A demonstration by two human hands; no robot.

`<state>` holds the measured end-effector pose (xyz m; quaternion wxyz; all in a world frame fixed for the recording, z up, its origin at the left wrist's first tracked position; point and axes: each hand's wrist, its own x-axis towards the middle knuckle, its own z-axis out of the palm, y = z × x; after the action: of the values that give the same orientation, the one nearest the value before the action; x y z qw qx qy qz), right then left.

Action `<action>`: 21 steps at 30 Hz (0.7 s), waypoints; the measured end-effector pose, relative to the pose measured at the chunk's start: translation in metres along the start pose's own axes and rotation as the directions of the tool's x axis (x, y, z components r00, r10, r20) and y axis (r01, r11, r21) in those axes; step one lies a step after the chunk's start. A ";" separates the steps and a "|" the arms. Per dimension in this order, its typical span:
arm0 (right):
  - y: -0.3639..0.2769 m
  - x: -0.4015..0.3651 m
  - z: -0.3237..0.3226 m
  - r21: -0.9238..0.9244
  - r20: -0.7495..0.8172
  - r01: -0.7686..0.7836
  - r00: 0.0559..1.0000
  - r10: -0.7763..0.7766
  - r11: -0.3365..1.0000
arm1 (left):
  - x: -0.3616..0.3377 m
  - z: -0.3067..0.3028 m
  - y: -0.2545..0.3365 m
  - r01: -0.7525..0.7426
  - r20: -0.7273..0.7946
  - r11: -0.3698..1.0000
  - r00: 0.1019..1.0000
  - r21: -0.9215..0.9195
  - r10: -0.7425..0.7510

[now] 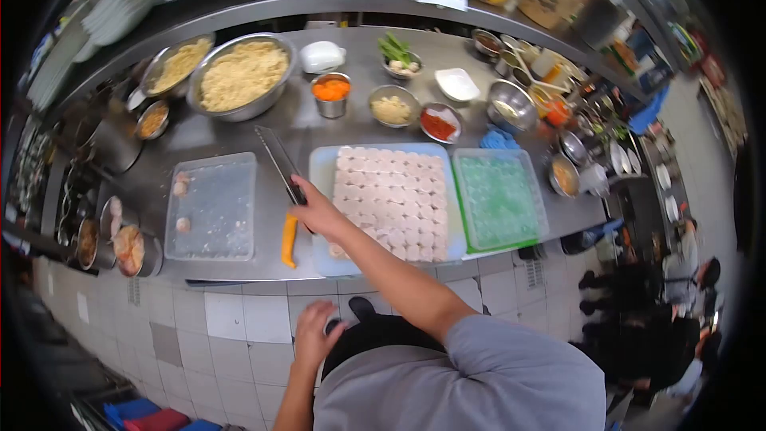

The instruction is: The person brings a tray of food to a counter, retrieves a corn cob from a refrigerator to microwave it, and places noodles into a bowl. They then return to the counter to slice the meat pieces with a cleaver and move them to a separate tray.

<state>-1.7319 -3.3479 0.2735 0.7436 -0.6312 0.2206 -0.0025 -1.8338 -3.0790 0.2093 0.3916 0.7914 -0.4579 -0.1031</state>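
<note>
My right hand (315, 209) reaches over the counter, its fingers closed around the black handle of a long-bladed knife (275, 156). The blade points away and to the left. Just below this hand lies a curved yellow handle (289, 241); what it belongs to is hidden. Under my right forearm is a pale tray (321, 164) bearing tight rows of whitish-pink pieces (391, 195), whose kind I cannot make out. My left hand (313, 333) hangs in front of my body, below the counter edge, fingers loosely apart and holding nothing.
Left stands a clear plastic tray (215, 207) with a few pale bits. A green-based clear tray (501, 195) sits right. Behind are a large bowl of yellowish crumbs (243, 76), an orange-filled cup (331, 92) and small bowls. A steel shelf (231, 16) overhangs the back; people (654, 335) stand right.
</note>
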 end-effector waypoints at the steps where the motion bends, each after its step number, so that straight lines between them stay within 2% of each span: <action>1: 0.008 -0.037 -0.013 -0.056 -0.042 0.129 0.990 -0.131 0.990 | 0.025 0.005 -0.006 -0.081 0.035 0.996 0.996 0.024 0.080; 2: 0.019 -0.074 -0.026 -0.123 -0.073 0.248 0.963 -0.258 0.961 | 0.052 0.005 -0.009 -0.152 0.032 0.986 0.988 0.062 0.150; 3: 0.038 -0.107 -0.044 -0.298 -0.121 0.377 0.896 -0.426 0.877 | 0.077 0.006 -0.009 -0.216 0.028 0.971 0.976 0.101 0.214; 4: 0.055 -0.142 -0.059 -0.469 -0.129 0.468 0.802 -0.583 0.749 | 0.103 0.004 -0.002 -0.227 0.074 0.965 0.973 0.135 0.218; 6: 0.051 -0.227 -0.082 -0.412 -0.252 0.207 0.910 -0.329 0.887 | 0.141 0.008 0.009 -0.258 0.121 0.954 0.963 0.153 0.241; 8: 0.073 -0.281 -0.092 -0.570 -0.449 -0.050 0.855 -0.260 0.820 | 0.164 0.025 0.006 -0.373 0.233 0.875 0.921 0.307 0.311; 9: 0.088 -0.294 -0.092 -0.572 -0.465 -0.059 0.845 -0.264 0.818 | 0.168 0.032 0.004 -0.388 0.237 0.873 0.915 0.296 0.327; 11: 0.125 -0.309 -0.098 -0.642 -0.648 -0.485 0.757 -0.084 0.594 | 0.170 0.047 0.002 -0.277 0.253 0.904 0.947 0.325 0.199; 15: 0.171 -0.306 -0.105 -0.675 -0.679 -0.523 0.716 -0.161 0.520 | 0.163 0.059 -0.003 -0.287 0.197 0.912 0.952 0.294 0.236; 18: 0.164 -0.286 -0.132 -0.785 -0.575 -0.409 0.760 -0.303 0.465 | 0.159 0.061 0.007 -0.241 0.185 0.912 0.965 0.333 0.188; 20: 0.141 -0.279 -0.145 -0.790 -0.571 -0.414 0.766 -0.296 0.451 | 0.153 0.073 0.020 -0.123 0.132 0.916 0.988 0.381 0.078; 21: 0.129 -0.276 -0.150 -0.790 -0.570 -0.422 0.773 -0.278 0.444 | 0.151 0.080 0.026 -0.123 0.123 0.919 0.989 0.374 0.082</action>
<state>-2.0661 -3.3839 0.2257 0.1764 -0.8728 0.4507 -0.0624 -1.8081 -3.2500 0.2036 0.2107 0.8208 -0.5299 -0.0332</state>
